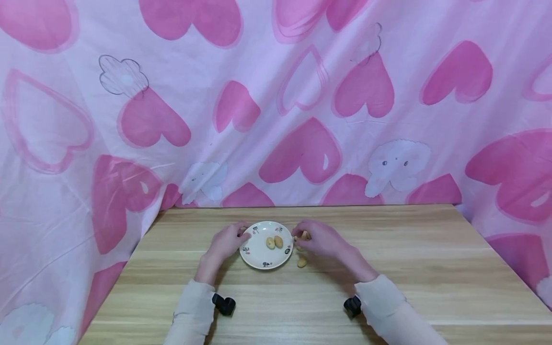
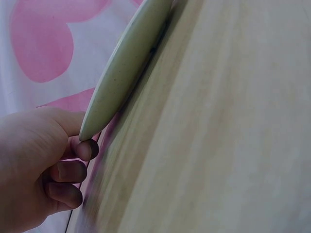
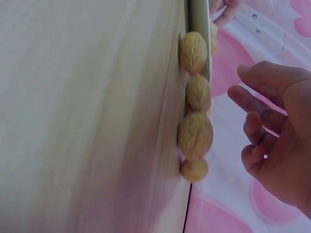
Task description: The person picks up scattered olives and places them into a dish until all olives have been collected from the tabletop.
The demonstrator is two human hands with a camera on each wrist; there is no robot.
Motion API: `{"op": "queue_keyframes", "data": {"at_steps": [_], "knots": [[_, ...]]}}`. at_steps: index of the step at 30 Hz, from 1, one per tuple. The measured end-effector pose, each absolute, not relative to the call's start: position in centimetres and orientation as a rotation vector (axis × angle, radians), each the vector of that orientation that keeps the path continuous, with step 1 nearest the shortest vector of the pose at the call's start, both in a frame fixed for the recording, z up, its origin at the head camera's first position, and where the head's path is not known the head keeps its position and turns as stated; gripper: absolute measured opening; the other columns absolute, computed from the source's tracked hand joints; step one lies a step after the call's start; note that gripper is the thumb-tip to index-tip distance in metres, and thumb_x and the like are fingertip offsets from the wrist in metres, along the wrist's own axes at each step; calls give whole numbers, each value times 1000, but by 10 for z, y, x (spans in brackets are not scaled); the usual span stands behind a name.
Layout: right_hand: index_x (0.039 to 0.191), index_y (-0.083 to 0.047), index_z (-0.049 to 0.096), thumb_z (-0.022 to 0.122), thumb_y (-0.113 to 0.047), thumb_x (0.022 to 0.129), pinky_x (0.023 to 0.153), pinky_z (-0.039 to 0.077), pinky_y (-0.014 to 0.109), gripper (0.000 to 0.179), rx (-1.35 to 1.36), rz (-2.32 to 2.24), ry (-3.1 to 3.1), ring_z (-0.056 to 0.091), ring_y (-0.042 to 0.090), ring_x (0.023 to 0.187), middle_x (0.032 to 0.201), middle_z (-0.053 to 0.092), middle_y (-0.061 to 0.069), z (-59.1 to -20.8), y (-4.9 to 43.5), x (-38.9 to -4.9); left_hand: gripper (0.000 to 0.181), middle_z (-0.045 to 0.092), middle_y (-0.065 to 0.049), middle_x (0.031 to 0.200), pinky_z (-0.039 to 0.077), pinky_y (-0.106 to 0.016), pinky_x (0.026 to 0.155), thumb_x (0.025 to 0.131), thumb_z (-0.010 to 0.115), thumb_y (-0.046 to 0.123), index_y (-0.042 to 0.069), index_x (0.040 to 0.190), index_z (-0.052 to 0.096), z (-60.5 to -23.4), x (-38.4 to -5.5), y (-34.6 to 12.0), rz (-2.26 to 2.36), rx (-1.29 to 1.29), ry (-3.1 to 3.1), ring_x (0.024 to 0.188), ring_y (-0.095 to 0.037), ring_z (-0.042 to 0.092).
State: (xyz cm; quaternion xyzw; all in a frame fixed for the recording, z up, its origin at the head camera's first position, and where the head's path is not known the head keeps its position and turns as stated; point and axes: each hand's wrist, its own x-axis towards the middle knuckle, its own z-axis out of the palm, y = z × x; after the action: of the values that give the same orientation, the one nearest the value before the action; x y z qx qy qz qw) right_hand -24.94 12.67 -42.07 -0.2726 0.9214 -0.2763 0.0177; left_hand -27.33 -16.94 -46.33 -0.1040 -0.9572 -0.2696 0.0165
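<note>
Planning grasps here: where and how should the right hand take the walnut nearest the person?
Probably pinch the walnut around its widest part, with the right hand coming from above, slightly from the near right. It is small and rounded, lying on the table; the plate is to its left and other walnuts lie beyond.

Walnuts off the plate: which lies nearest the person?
The front walnut, clear of the right hand in the head view; the other loose walnuts lie farther back, partly hidden by that hand.
</note>
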Motion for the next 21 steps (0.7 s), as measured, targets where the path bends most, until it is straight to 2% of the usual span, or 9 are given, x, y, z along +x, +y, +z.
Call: {"op": "queue_keyframes", "data": {"at_steps": [4,9,12,16,21], "knots": [[109,-14,73,72,-16,89,82,52,36,20,-866,-811,2887,65,18,93,103,70,-2,-420,136,-248,30,70,-3,90,51,-45,78,94,67,27,20,123,68,-462,-272,-169,-835,-318,-2976,84,-18,62],[106,-13,73,73,-16,88,77,51,31,18,-900,-795,2894,63,17,87,97,69,-1,-422,146,-249,30,72,-6,100,51,-47,83,94,67,29,22,124,68,-463,-273,-168,-836,-312,-2988,92,-20,65],[105,-13,74,73,-16,88,75,50,29,17,-920,-796,2878,63,17,86,97,69,-1,-423,152,-249,31,72,-5,98,51,-47,82,94,67,29,22,124,68,-463,-273,-168,-838,-315,-2985,91,-20,65],[103,-15,74,74,-17,88,78,52,30,15,-924,-787,2869,65,16,89,96,69,-4,-425,158,-250,32,69,-3,90,50,-43,78,94,66,29,21,125,67,-462,-273,-168,-842,-312,-2988,83,-18,60],[104,-16,74,75,-17,87,83,54,34,16,-903,-780,2857,65,14,91,96,70,-6,-427,166,-249,32,69,-4,91,50,-44,80,95,66,29,22,126,67,-462,-274,-168,-838,-309,-2984,84,-19,61]]}}
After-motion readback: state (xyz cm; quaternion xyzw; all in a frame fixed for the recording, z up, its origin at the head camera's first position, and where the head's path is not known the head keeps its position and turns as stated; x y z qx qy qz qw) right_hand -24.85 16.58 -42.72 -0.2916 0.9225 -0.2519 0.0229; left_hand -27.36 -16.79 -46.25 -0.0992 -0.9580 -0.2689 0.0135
